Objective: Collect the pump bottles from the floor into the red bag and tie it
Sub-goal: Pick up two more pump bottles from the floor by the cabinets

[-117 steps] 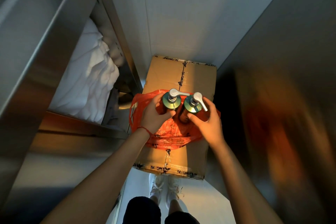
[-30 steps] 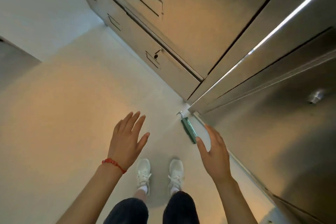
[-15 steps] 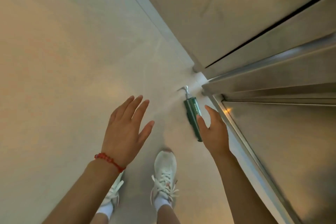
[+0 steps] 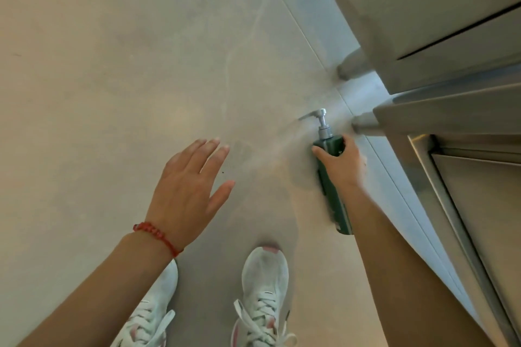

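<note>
A dark green pump bottle with a silver pump head lies on the pale floor beside the steel cabinets, pump pointing away from me. My right hand is wrapped over its upper body, thumb on the left side and fingers on the right. My left hand, with a red bracelet at the wrist, hovers flat over the floor to the left, fingers spread and holding nothing. The red bag is not in view.
Steel cabinets on short legs line the right side, with a lower steel unit close to my right arm. My white sneakers stand at the bottom. Bare pale floor stretches to the left.
I have bent closer to the floor. My right hand has come down from beside the green bottle and closed around it. My left hand stays spread.
</note>
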`<state>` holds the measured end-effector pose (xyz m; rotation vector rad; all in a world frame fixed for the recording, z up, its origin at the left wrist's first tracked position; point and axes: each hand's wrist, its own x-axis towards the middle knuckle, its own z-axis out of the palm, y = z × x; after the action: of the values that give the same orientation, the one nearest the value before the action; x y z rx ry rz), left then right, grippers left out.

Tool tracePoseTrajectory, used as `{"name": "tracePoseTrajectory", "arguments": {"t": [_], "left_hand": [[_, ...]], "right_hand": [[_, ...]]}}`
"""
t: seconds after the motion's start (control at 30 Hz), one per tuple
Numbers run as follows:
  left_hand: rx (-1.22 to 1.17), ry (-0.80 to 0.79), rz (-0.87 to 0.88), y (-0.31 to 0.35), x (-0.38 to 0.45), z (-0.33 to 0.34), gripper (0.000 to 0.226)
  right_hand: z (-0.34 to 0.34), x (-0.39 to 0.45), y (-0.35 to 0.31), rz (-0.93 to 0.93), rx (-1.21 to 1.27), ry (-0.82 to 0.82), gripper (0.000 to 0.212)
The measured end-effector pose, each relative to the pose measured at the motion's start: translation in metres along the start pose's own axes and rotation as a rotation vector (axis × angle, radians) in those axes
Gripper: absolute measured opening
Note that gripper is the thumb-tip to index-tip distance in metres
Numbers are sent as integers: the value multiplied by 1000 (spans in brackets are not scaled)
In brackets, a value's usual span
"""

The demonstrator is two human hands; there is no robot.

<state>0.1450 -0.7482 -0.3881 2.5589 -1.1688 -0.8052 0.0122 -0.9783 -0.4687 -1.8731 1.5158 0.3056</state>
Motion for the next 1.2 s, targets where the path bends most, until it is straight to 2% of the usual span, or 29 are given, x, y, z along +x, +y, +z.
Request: {"name": "tracePoseTrajectory", "arguments": {"t": [0.13,0.33,0.5,0.7,0.8,0.87,0.93,1.07,1.2], "left_hand": [[-5,-29,15,-10,-1,1,52],[-65,24,-115,-13,-25,-55,55],[-93,78,-206,-2,-69,-149,64],[-110,206,-324,27,-133,-285,65],[-127,277,-386,41,-160,-329,65],[-203,381,-474,50,-210,-398,66],[-198,370,-508,51,-217,-396,69],[-236,466,-613,29,-273,-433,73],[-221,481,-688,-24,-321,-451,74]], "right_hand": [[4,-4,-5,-52,26,22,36],[-21,-70,-64,-117,312,-75,17],[-78,-155,-131,-174,492,-175,25],[-170,-247,-223,-243,540,-306,42],[-204,-278,-261,-288,560,-367,34],[-241,-326,-322,-395,491,-411,31],[-249,-335,-330,-425,528,-447,29],[-249,-386,-386,-497,480,-468,27],[-211,-433,-432,-544,463,-509,28]]}}
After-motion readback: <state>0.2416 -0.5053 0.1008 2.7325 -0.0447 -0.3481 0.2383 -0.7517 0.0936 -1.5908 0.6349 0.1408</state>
